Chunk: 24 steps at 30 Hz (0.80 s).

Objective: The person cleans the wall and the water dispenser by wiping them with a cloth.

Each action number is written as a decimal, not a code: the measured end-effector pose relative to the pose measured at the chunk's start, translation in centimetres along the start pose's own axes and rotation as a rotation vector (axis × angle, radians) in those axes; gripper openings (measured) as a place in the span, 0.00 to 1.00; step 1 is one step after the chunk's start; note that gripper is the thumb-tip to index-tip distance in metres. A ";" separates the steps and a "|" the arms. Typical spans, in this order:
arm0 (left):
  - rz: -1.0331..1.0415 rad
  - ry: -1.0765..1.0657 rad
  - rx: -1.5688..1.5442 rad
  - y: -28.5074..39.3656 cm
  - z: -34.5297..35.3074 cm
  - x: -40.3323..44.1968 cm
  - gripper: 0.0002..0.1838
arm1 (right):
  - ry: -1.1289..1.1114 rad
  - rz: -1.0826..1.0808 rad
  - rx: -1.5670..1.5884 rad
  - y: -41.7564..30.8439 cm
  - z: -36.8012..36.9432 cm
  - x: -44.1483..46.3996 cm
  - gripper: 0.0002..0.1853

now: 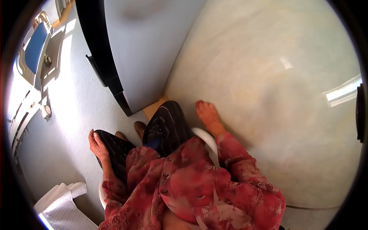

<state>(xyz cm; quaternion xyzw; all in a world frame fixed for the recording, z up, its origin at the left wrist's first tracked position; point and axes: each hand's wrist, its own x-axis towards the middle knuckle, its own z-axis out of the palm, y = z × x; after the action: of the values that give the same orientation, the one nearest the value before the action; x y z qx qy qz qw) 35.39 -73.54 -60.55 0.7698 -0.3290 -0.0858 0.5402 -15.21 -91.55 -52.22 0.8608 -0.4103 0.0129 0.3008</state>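
My left hand point(99, 147) rests on the outer side of my left knee, on the dark patterned trousers point(111, 145). Its fingers lie extended along the cloth, and it holds nothing that I can see. To the right of my other knee, my right hand point(209, 115) is beside the pale wall, above the front of a white chair armrest point(206, 138). Its fingers look curled. A small patch of red shows at one fingertip; whether this is an object I cannot tell. Red patterned sleeves point(237, 157) cover both arms.
A tall grey cabinet-like appliance point(142, 50) with a black front edge stands just ahead, against the glossy wall point(276, 115). At far left is a wheeled bed point(36, 46) with a blue panel. White striped cloth point(63, 207) lies at lower left.
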 end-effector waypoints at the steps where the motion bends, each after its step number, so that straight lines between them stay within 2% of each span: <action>1: -0.007 0.019 -0.014 -0.1 -0.1 -0.1 0.24 | -0.059 -0.114 0.061 -0.3 0.3 -1.1 0.18; 2: -0.023 0.009 -0.020 -0.1 -0.3 -0.2 0.24 | -0.118 -0.227 0.121 -0.4 0.8 -1.8 0.19; 3: -0.036 0.003 -0.019 -0.3 -0.1 -0.1 0.24 | -0.130 -0.234 0.121 0.0 1.5 -2.3 0.19; 5: 0.015 0.011 -0.061 -0.9 -0.1 -0.1 0.24 | -0.072 -0.080 0.222 0.9 -3.8 0.5 0.16; 7: 0.008 -0.001 -0.048 -0.8 0.3 0.1 0.24 | 0.000 0.026 0.194 4.6 -10.2 3.4 0.13; 9: -0.023 -0.029 -0.044 -0.6 0.6 0.3 0.24 | 0.459 0.130 -0.089 8.8 -15.0 5.5 0.18; 11: 0.006 -0.041 -0.023 -0.5 1.0 0.4 0.24 | 0.616 0.218 -0.228 11.7 -20.3 6.7 0.19; 13: 0.042 -0.047 -0.007 -0.3 1.4 0.5 0.24 | 0.651 0.263 -0.235 12.0 -21.7 6.3 0.19; 15: 0.086 -0.029 0.022 -0.2 1.6 0.4 0.24 | 0.537 0.186 -0.167 10.5 -18.4 3.9 0.21; 16: 0.084 -0.046 0.040 0.1 1.5 0.4 0.24 | 0.408 0.146 -0.121 9.0 -16.9 2.4 0.21; 19: 0.024 -0.094 0.047 0.3 2.1 0.4 0.25 | 0.107 0.154 0.195 4.8 -12.4 -1.2 0.26; 20: 0.050 -0.111 -0.038 0.4 3.0 0.3 0.24 | -0.002 0.159 0.329 3.8 -11.8 -2.0 0.27; 21: 0.145 -0.118 -0.003 0.6 4.3 0.0 0.24 | 0.014 0.181 0.335 2.5 -10.9 -2.9 0.27; 22: -0.174 -0.339 -0.085 1.7 5.7 -0.6 0.24 | 0.065 0.370 0.574 1.2 -10.0 -3.7 0.26; 23: -0.018 -0.678 -0.189 12.3 7.9 -4.5 0.25 | 0.147 0.566 0.814 0.5 -9.5 -3.9 0.25; 24: -0.278 -0.914 -0.278 14.1 10.0 -6.2 0.26 | 0.137 0.691 1.000 -0.1 -10.4 -3.6 0.28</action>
<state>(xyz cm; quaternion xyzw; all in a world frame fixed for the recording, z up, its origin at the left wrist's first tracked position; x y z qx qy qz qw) 19.89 -80.39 -53.44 0.6108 -0.4117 -0.5287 0.4218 -15.18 -83.43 -44.71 0.7121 -0.5898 0.3559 -0.1357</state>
